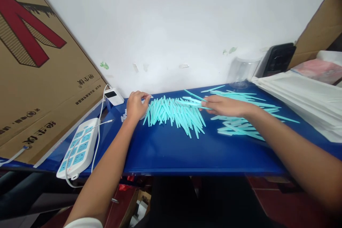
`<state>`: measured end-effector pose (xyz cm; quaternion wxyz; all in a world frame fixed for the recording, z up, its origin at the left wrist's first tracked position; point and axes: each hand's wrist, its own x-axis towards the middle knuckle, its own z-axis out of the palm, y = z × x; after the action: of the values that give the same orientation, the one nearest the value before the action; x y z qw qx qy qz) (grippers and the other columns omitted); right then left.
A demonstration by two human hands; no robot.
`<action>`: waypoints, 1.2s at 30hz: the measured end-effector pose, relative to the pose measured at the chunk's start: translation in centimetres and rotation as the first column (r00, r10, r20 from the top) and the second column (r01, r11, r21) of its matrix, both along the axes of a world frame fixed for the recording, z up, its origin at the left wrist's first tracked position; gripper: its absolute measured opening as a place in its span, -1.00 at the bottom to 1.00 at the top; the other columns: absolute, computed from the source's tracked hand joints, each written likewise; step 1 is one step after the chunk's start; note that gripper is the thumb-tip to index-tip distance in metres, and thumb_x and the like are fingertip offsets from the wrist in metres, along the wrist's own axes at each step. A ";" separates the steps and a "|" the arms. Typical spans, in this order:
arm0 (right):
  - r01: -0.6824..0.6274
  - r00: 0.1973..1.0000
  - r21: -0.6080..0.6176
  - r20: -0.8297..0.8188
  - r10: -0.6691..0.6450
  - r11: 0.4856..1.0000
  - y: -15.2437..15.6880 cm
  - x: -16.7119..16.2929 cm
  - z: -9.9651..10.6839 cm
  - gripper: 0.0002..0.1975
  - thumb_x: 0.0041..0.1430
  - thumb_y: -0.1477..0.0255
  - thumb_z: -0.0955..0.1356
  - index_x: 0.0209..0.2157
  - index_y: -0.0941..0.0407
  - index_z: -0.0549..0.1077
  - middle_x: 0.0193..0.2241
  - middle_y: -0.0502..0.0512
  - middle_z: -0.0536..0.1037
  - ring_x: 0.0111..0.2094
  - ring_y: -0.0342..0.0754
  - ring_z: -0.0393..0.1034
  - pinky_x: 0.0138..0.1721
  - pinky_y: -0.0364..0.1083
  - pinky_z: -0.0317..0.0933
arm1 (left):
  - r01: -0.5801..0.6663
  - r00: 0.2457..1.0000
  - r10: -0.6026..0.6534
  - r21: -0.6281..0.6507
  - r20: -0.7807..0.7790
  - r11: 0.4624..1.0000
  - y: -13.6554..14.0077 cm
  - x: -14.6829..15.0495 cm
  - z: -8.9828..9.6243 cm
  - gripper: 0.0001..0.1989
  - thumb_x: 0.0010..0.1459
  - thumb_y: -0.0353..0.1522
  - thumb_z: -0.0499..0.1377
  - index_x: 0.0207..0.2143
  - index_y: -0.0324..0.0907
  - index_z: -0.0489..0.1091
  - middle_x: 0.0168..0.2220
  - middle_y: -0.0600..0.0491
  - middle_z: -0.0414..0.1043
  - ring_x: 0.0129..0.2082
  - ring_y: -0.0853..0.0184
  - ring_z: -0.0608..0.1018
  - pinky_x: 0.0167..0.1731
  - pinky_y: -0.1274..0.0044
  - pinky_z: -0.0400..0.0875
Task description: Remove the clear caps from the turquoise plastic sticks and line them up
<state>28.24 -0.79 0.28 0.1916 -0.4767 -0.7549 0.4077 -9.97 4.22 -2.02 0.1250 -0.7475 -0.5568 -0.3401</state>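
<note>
My left hand is at the left end of the middle pile. Its thumb and forefinger pinch a small whitish, clear-looking piece, perhaps a blade cover. More small pale pieces lie under and beside that hand, partly hidden by it. Over the right end of the middle pile, my right hand is closed around several slim turquoise sticks shaped like eyebrow razors, pointing left. The middle pile of turquoise eyebrow razors fans out between my hands. A second pile of them lies beneath and behind my right wrist.
A white power strip with cables and a small white device sit at the left beside a large carton. A clear plastic jar, a black object and stacked white bags line the right. A white wall closes off the back.
</note>
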 end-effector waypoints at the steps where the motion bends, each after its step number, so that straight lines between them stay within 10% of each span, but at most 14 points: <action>1: 0.019 1.000 0.035 0.025 -0.019 0.999 0.2 -0.1 -0.5 -0.55 0.36 -0.05 0.29 -0.22 0.07 0.48 -0.25 0.22 0.52 -0.26 0.10 0.49 -0.32 -0.03 0.38 | -0.015 1.000 0.014 -0.006 -0.015 1.000 0.0 0.0 0.0 -0.75 0.36 -0.24 0.15 -0.26 -0.15 0.57 -0.27 -0.08 0.57 -0.17 0.09 0.51 -0.04 0.29 0.34; 16: 0.109 0.928 0.207 0.329 -0.174 0.972 -0.4 -2.4 -1.0 -0.69 0.50 0.35 0.14 -0.40 0.05 0.19 -0.35 0.14 0.48 -0.38 0.00 0.38 -0.35 -0.09 0.20 | -0.414 0.864 0.377 -0.047 -0.333 0.909 0.0 -1.8 0.8 -0.65 0.38 -0.28 0.08 -0.10 -0.18 0.67 -0.15 -0.20 0.58 -0.03 -0.07 0.48 -0.12 0.24 0.40; 29: 0.296 0.955 -0.186 0.043 -0.293 0.937 -1.4 -3.8 -1.0 -0.94 0.46 0.48 0.19 -0.15 0.08 0.26 -0.36 0.15 0.58 -0.56 -0.01 0.50 -0.50 -0.08 0.30 | -0.485 0.846 0.432 -0.116 -0.312 0.867 0.0 -1.7 0.5 -0.65 0.35 -0.29 0.11 -0.08 -0.18 0.68 -0.17 -0.22 0.62 -0.06 -0.08 0.53 -0.18 0.24 0.44; 36: 0.391 0.916 -0.205 -0.014 -0.402 0.897 -1.2 -4.1 -1.1 -0.77 0.44 0.55 0.17 0.05 0.16 0.31 -0.33 0.17 0.59 -0.62 -0.11 0.39 -0.51 -0.12 0.26 | -0.489 0.850 0.442 -0.118 -0.285 0.864 0.1 -2.1 0.4 -0.66 0.35 -0.29 0.12 -0.07 -0.18 0.68 -0.16 -0.22 0.61 -0.06 -0.08 0.54 -0.15 0.23 0.44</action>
<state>24.13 -1.96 -0.80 0.2434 -0.6253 -0.5921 0.4462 -12.06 4.34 -1.66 0.2020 -0.6344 -0.7310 -0.1496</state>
